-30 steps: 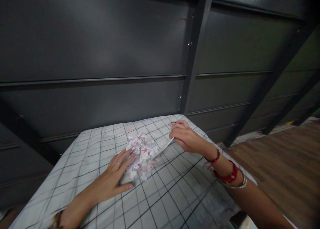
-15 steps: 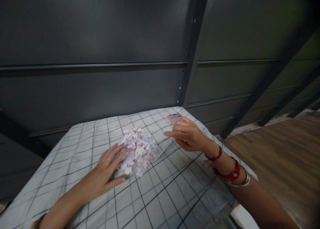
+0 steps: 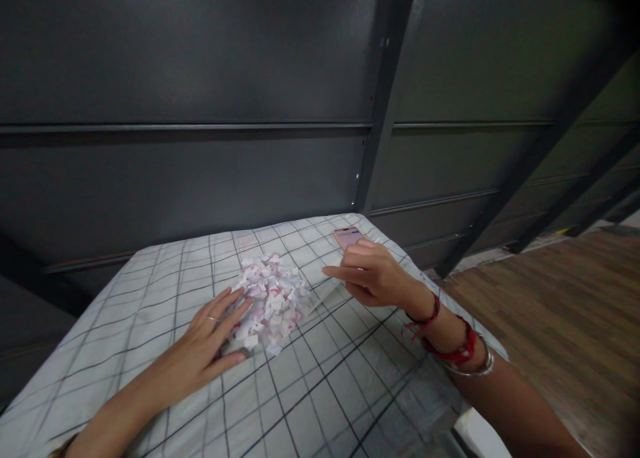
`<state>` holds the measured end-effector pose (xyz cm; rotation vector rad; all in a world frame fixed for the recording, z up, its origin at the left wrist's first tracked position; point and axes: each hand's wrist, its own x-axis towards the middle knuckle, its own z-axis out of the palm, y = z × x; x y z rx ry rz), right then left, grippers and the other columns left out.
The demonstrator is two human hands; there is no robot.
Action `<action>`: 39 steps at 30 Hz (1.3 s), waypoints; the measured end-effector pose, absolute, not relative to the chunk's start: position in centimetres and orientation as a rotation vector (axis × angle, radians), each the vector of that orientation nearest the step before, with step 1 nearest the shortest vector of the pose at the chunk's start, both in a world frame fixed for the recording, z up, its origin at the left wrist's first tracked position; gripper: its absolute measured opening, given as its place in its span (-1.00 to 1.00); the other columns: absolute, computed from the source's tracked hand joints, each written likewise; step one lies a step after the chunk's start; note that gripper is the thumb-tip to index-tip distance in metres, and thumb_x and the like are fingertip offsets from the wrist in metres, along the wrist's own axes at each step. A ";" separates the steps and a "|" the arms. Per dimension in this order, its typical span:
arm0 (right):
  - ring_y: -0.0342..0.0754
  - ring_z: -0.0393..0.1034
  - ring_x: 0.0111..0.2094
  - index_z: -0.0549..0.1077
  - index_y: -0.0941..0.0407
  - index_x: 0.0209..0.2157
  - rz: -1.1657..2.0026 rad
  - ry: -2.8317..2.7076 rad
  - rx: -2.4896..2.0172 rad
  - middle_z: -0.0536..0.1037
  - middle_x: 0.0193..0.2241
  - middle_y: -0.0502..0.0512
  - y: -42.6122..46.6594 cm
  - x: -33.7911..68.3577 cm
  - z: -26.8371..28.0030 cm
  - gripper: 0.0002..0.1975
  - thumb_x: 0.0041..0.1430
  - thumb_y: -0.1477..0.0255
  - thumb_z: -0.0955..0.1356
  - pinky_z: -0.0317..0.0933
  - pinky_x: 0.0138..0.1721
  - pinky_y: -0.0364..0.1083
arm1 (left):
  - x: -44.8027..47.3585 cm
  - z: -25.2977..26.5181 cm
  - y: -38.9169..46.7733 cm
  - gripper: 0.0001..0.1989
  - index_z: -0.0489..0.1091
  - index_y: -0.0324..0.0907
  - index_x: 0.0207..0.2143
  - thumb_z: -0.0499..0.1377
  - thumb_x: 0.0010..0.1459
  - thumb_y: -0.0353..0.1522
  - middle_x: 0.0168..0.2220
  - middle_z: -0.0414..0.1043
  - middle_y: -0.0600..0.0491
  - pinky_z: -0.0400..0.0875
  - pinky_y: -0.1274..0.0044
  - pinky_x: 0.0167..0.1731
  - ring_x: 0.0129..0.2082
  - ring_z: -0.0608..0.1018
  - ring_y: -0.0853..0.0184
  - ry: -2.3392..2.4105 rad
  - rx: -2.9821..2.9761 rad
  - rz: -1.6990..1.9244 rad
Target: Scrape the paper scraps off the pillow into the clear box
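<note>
Hand, left, one, fingers spread on one heap of small, pink-and-white paper scraps, too many for me to count; hand, right, one finger straight, others curled, grip I cannot tell. Beneath: one checked, creased tablecloth. Beyond: one flat smartphone.

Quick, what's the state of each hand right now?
Left hand: open, at the paper scraps.
Right hand: partly curled; can't tell if it's holding anything.

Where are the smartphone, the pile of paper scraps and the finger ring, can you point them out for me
Smartphone (image 3: pixel 347 235): head view, on the uncovered part of its screen.
Pile of paper scraps (image 3: pixel 273 301): head view, near its visible middle.
Finger ring (image 3: pixel 213 319): head view, on its band.
</note>
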<state>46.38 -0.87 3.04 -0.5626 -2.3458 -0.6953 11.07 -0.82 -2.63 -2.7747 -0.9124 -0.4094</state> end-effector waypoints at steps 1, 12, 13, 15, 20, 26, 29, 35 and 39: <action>-0.15 0.11 -0.47 0.32 0.12 -0.10 -0.695 -2.351 -0.558 0.28 -0.55 -0.07 -0.9 46.4 3.1 -0.69 0.11 0.60 0.18 -0.03 -0.45 -0.11 | 11.1 -2.6 -0.8 -0.27 -0.30 0.06 0.32 0.03 0.22 -0.15 0.29 -0.01 -0.08 0.31 0.19 0.06 0.22 0.17 -0.01 -0.910 -2.780 -0.418; -0.14 0.10 -0.47 0.34 0.14 -0.12 -0.714 -2.326 -0.545 0.27 -0.55 -0.06 -1.0 46.1 3.3 -0.71 0.11 0.60 0.18 -0.03 -0.45 -0.10 | 11.2 -2.5 -0.7 -0.30 -0.28 0.12 0.31 0.03 0.22 -0.15 0.29 0.02 0.00 0.26 0.23 0.11 0.23 0.18 0.06 -0.944 -2.804 -0.456; -0.14 0.11 -0.46 0.34 0.14 -0.12 -0.717 -2.324 -0.550 0.28 -0.55 -0.06 -1.0 46.1 3.3 -0.70 0.11 0.60 0.18 -0.03 -0.45 -0.10 | 11.2 -2.4 -0.7 -0.29 -0.28 0.12 0.31 0.04 0.22 -0.14 0.29 0.03 0.00 0.27 0.23 0.11 0.22 0.18 0.06 -0.945 -2.806 -0.454; -0.14 0.10 -0.46 0.34 0.14 -0.12 -0.730 -2.338 -0.568 0.28 -0.54 -0.06 -1.0 46.1 3.4 -0.70 0.11 0.60 0.19 -0.03 -0.45 -0.10 | 11.2 -2.4 -0.7 -0.29 -0.28 0.13 0.31 0.04 0.22 -0.14 0.28 0.04 -0.01 0.28 0.23 0.10 0.22 0.20 0.05 -0.946 -2.809 -0.453; -0.15 0.08 -0.48 0.34 0.14 -0.13 -0.710 -2.330 -0.538 0.26 -0.55 -0.07 -1.1 45.9 3.5 -0.71 0.12 0.60 0.18 -0.02 -0.45 -0.10 | 11.1 -2.5 -0.7 -0.30 -0.26 0.14 0.31 0.04 0.22 -0.15 0.29 0.03 0.01 0.27 0.22 0.10 0.22 0.19 0.06 -0.949 -2.822 -0.458; -0.15 0.07 -0.49 0.36 0.13 -0.18 -0.729 -2.335 -0.535 0.25 -0.57 -0.07 -1.2 45.7 3.5 -0.74 0.12 0.59 0.17 -0.02 -0.45 -0.11 | 11.2 -2.6 -0.6 -0.31 -0.24 0.16 0.30 0.05 0.22 -0.16 0.29 0.02 0.02 0.26 0.25 0.11 0.21 0.21 0.09 -0.952 -2.820 -0.452; -0.15 0.08 -0.48 0.37 0.14 -0.18 -0.744 -2.319 -0.546 0.27 -0.56 -0.06 -1.2 45.8 3.5 -0.75 0.13 0.59 0.19 -0.03 -0.46 -0.11 | 11.1 -2.6 -0.6 -0.31 -0.25 0.14 0.31 0.05 0.22 -0.16 0.28 0.03 0.00 0.27 0.25 0.10 0.20 0.21 0.08 -0.939 -2.805 -0.442; -0.16 0.09 -0.49 0.35 0.11 -0.18 -0.677 -2.329 -0.521 0.25 -0.56 -0.08 -1.2 45.7 3.4 -0.74 0.11 0.58 0.17 -0.01 -0.45 -0.11 | 11.1 -2.6 -0.5 -0.31 -0.23 0.14 0.30 0.05 0.21 -0.15 0.28 0.03 -0.01 0.28 0.24 0.09 0.21 0.22 0.06 -0.937 -2.801 -0.429; -0.15 0.10 -0.47 0.34 0.14 -0.16 -0.703 -2.303 -0.505 0.27 -0.54 -0.06 -1.2 45.7 3.4 -0.74 0.10 0.59 0.19 -0.02 -0.46 -0.10 | 11.1 -2.5 -0.5 -0.30 -0.24 0.14 0.30 0.05 0.21 -0.15 0.28 0.03 0.00 0.28 0.24 0.10 0.21 0.20 0.06 -0.934 -2.805 -0.435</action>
